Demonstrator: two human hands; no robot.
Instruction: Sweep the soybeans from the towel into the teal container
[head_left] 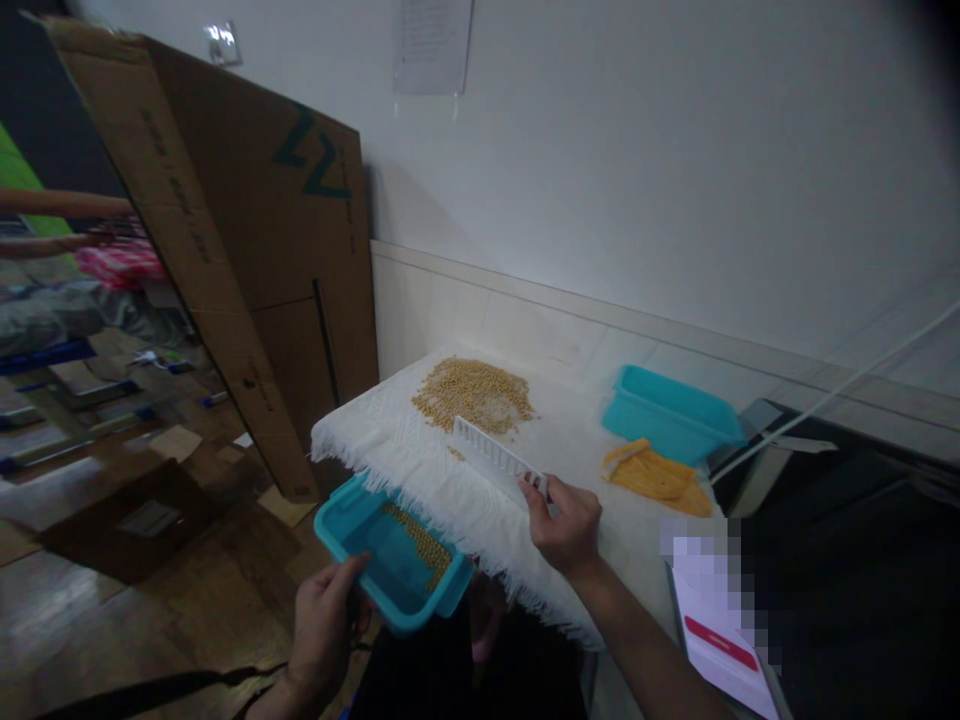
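Beans (424,545) across part of teal tub (360,530) in left hand (324,608)

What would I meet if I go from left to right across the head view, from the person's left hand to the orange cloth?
Left hand → held turquoise tray → bean pile → right hand → orange cloth.

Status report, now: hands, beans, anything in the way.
Left hand gripping teal bin, some beans inside. Right hand holding slotted strip on white cloth. Main bean pile beyond strip. Cloth fringe hangs across bin's far edge.
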